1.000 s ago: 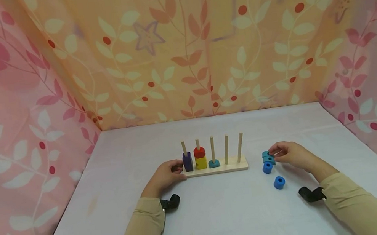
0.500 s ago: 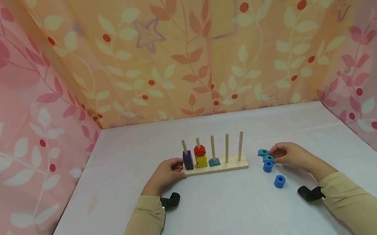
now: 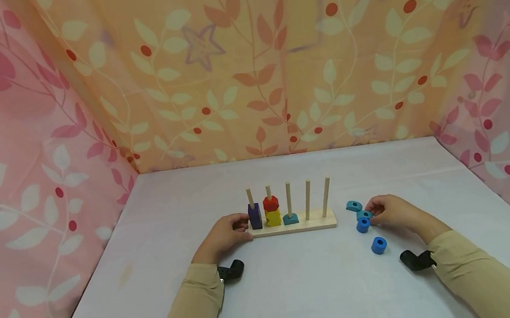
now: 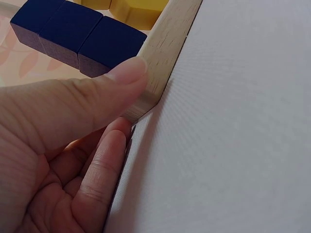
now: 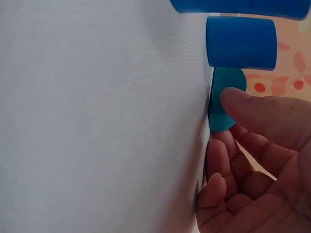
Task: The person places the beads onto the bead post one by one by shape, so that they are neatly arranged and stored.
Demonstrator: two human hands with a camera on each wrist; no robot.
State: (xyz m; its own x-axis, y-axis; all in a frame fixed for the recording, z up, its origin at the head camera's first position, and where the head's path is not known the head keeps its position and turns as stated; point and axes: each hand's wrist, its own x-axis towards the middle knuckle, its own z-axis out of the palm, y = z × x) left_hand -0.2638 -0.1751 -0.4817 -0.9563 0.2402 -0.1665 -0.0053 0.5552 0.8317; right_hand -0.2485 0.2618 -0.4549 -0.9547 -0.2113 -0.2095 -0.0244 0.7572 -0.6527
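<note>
My left hand [image 3: 223,238] grips the left end of a wooden peg board [image 3: 296,230], thumb along its edge in the left wrist view. Dark purple blocks [image 4: 73,30] fill the first peg. On the second, a red block [image 3: 270,204] sits over yellow [image 3: 272,218]. A teal half-round block [image 3: 291,220] lies at the foot of the third peg. Right of the board, my right hand [image 3: 398,212] pinches another teal half-round block [image 5: 226,114], its thumb over the front. One more teal half-round block [image 3: 354,206] lies just beyond it.
A blue cylinder [image 3: 363,226] stands right beside the pinched block, and a second blue cylinder [image 3: 378,245] is nearer the front. Two bare pegs [image 3: 308,200] rise at the board's right. Patterned curtains [image 3: 246,77] close off the table [image 3: 278,291] behind and at both sides.
The far teal block has slid left, away from the other one. My right hand has shifted slightly nearer, from the far teal block to the near one. The left hand stays put.
</note>
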